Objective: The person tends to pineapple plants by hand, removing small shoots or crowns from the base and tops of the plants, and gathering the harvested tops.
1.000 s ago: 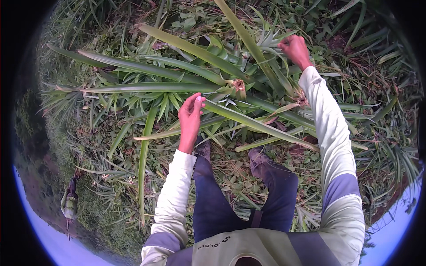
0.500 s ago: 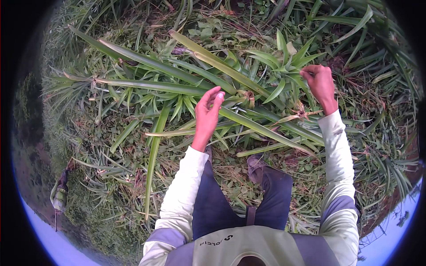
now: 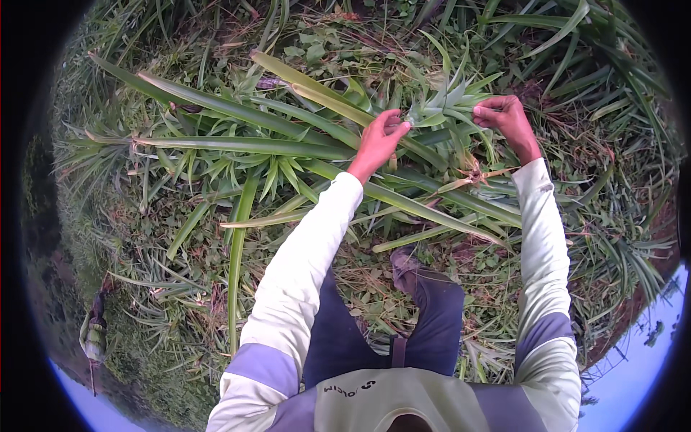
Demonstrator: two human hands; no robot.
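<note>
A young pineapple shoot (image 3: 448, 106) with a fan of short green leaves is held between my two hands, lying tilted sideways. My left hand (image 3: 380, 142) is closed at its base end, thumb and forefinger pinching it. On the other side, my right hand (image 3: 507, 122) pinches leaves of the same shoot between thumb and fingertips. Below my left wrist lie long, cut-looking pineapple leaves (image 3: 252, 147), crossing over one another. A dry brown stub (image 3: 471, 171) sits under the shoot, between my hands.
More small pineapple shoots (image 3: 270, 169) lie among the leaves to the left. Weeds and dry grass (image 3: 345, 277) cover the ground around my shoe (image 3: 407, 266). Tall spiky plants (image 3: 612, 50) grow at the far right. At the left edge hangs a dark-stemmed greenish object (image 3: 93, 338).
My left hand has moved right and forward, from open above the long leaves to the shoot's base. The shoot has tipped over toward it, while my right hand keeps pinching the leaves.
</note>
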